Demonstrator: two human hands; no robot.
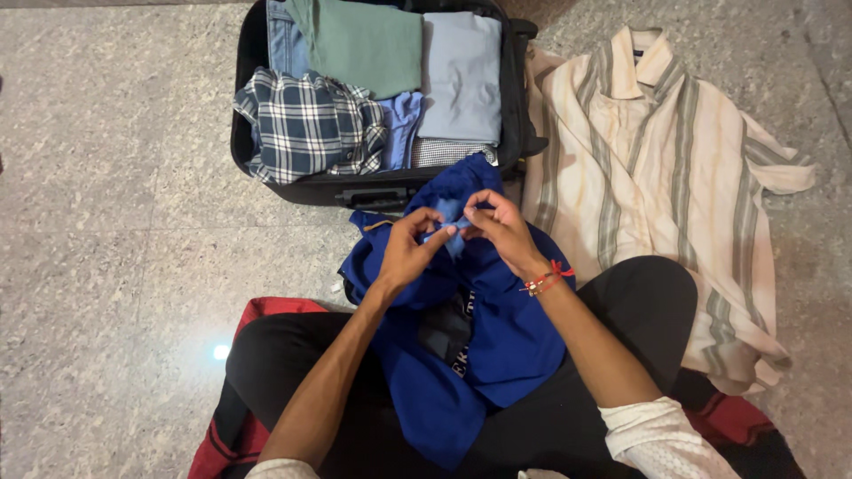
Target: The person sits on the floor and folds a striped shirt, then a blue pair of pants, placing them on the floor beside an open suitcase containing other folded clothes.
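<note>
A dark blue garment (497, 341) lies across my lap and reaches up to the suitcase edge. My left hand (406, 248) pinches its lighter blue inner part near the collar. My right hand (502, 229), with a red thread band on the wrist, grips the same spot from the other side. Both hands meet over the cloth, fingertips almost touching. I sit cross-legged in black trousers.
An open black suitcase (244, 151) ahead holds folded clothes: a navy plaid shirt (306, 124), a green top (368, 40), a pale blue shirt (461, 75) and jeans. A cream striped shirt (657, 168) lies spread on the stone floor at right. A red and black mat (226, 435) is under me.
</note>
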